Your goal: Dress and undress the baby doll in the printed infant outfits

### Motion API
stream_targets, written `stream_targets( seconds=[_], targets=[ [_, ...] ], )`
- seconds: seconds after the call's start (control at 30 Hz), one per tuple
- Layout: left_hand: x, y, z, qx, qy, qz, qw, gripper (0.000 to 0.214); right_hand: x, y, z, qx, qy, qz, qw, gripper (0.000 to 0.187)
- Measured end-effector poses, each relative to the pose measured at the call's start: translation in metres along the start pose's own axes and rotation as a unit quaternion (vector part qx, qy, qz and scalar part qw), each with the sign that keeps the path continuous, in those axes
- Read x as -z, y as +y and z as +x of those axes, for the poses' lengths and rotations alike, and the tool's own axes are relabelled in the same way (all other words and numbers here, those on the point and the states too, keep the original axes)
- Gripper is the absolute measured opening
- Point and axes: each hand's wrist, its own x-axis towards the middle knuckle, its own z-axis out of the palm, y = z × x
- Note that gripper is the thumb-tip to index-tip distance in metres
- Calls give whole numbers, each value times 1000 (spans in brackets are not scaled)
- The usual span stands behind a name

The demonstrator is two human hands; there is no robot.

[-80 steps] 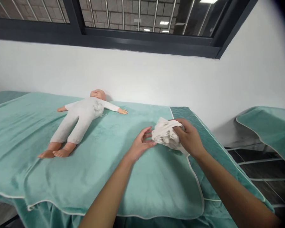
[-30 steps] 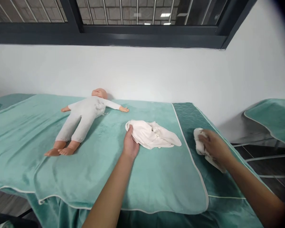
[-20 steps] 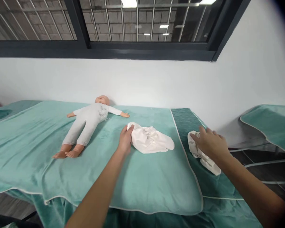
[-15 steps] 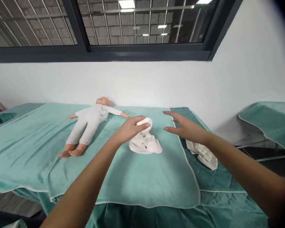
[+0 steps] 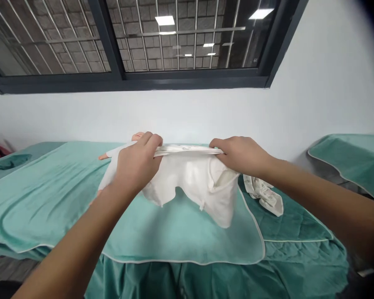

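Observation:
A small white baby garment [image 5: 191, 174] hangs over the bed, its top edge stretched level between my hands. My left hand [image 5: 139, 161] is closed on one end of that edge, and my right hand [image 5: 241, 154] pinches the other end. Below the edge the fabric falls in two parts with a gap between them, and an opening shows on the right part. Behind my left hand lies a baby doll [image 5: 111, 169] in white clothes, mostly hidden by my hand and forearm. A crumpled white patterned cloth [image 5: 264, 196] rests to the right, below my right wrist.
A light green sheet [image 5: 187, 245] with white piping covers the bed over a darker green quilted cover [image 5: 293, 226]. A white wall [image 5: 187, 112] and a dark-framed barred window [image 5: 187, 83] stand behind. Another green-covered surface [image 5: 355, 158] is at the right.
My right hand, earlier open and apart, has taken hold of the garment. The garment, bunched on the sheet before, is now lifted and spread between both hands.

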Motion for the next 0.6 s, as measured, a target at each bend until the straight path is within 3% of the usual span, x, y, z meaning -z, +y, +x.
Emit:
stream_targets(
  seconds=[0.1,0.2,0.37,0.47,0.6],
  targets=[
    [2,-9,-13,24,-16,-74,997,4,3,1,-14,-29,-11,19,999,22],
    [-1,-18,-22,54,-33,-166,984,7,7,1,-27,-24,-16,57,998,19],
    [-7,-26,-30,101,7,-226,969,19,4,11,-37,-2,-50,113,992,41],
    [-7,-23,-31,123,1,-259,958,22,-3,20,-38,-20,-43,117,992,41],
    [-7,-19,-32,158,-62,-388,906,18,-12,27,-40,-37,-29,197,979,37]
  ],
)
